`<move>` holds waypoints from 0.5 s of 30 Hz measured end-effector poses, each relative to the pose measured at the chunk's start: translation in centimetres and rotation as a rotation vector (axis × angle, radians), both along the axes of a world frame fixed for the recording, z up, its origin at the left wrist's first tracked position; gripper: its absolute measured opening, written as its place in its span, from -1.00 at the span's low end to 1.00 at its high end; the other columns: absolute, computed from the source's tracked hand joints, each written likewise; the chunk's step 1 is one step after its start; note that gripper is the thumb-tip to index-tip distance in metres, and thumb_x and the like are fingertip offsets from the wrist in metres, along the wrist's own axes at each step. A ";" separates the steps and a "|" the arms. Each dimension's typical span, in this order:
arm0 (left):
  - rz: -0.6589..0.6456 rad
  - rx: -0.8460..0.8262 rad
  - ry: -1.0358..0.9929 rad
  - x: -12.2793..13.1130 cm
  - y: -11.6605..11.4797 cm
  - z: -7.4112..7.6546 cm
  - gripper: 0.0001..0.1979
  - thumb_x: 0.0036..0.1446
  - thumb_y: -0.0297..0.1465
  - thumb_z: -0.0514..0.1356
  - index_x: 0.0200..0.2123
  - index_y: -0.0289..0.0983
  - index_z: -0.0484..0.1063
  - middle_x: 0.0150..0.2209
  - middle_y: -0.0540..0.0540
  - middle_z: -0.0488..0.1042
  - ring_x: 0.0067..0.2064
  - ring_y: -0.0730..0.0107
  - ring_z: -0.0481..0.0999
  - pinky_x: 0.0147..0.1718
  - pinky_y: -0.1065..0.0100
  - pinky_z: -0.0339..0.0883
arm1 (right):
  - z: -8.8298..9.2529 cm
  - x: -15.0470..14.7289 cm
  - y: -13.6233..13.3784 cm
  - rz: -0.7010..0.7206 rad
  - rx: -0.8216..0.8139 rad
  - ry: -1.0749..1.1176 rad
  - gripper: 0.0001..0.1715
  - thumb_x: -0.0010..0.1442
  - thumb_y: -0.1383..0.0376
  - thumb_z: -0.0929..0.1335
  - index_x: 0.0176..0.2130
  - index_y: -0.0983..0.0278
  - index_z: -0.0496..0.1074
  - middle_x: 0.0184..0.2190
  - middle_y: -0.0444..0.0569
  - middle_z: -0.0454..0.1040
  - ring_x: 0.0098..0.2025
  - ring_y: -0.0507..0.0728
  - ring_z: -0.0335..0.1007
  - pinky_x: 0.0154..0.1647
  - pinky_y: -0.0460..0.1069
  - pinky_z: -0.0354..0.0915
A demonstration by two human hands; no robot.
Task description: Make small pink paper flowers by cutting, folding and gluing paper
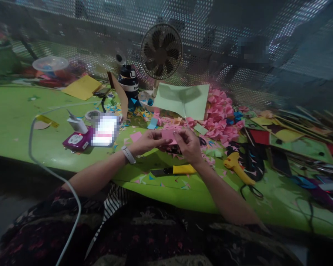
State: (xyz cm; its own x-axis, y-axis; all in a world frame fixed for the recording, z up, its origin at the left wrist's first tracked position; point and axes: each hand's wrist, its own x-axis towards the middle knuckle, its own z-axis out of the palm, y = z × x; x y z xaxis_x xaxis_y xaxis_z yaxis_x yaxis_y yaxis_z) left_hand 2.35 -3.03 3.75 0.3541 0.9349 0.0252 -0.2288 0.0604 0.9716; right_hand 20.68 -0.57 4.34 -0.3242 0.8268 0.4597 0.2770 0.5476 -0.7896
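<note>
Between my two hands is a small piece of pink paper (pixel 168 135), held just above the green table. My left hand (pixel 150 141) pinches its left side, thumb in front. On the right side, my right hand (pixel 189 145) grips the paper between thumb and fingers. Below the hands lies a utility knife (pixel 183 169) with a yellow handle, its dark blade pointing left. Dark scissor handles (pixel 202 141) show partly behind my right hand. A large heap of folded pink paper pieces (pixel 220 114) stands behind and to the right.
A pale green sheet (pixel 183 99) leans before a fan (pixel 161 51). On the left are a lit phone (pixel 104 129), a purple power socket (pixel 77 141) and a white cable (pixel 30 140). A yellow glue gun (pixel 238 168) lies right. Paper scraps litter the green table (pixel 13 111).
</note>
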 end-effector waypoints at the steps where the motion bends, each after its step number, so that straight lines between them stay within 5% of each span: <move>1: 0.009 0.005 -0.020 0.1 0.1 -0.1 -0.61 -0.15 -0.21 0.49 -0.32 -0.36 0.57 -0.40 -0.09 0.60 -0.39 0.47 0.56 -0.31 0.39 0.46 | 0.0 0.0 0.1 0.006 -0.015 -0.036 -0.53 0.24 -0.09 0.32 -0.42 0.21 0.25 -0.53 -0.19 0.22 -0.48 0.02 0.14 -0.47 -0.06 0.10; 15: -0.046 -0.031 -0.041 -0.6 0.6 -0.6 -0.61 -0.12 -0.31 0.48 -0.22 -0.38 0.56 -0.31 -0.17 0.63 -0.31 0.36 0.61 -0.22 0.29 0.49 | 0.5 -0.1 0.0 0.069 -0.004 -0.195 -0.43 0.30 -0.10 0.23 -0.53 0.19 0.05 -0.59 -0.22 0.03 -0.51 0.01 0.01 -0.45 -0.04 0.01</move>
State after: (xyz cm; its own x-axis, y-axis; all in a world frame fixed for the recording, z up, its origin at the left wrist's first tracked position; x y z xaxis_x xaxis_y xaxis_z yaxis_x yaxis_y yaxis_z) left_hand 1.73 -2.48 3.16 0.3958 0.9183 0.0117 -0.2644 0.1017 0.9590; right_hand 20.60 -0.61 4.81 -0.4623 0.8012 0.3799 0.3869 0.5678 -0.7266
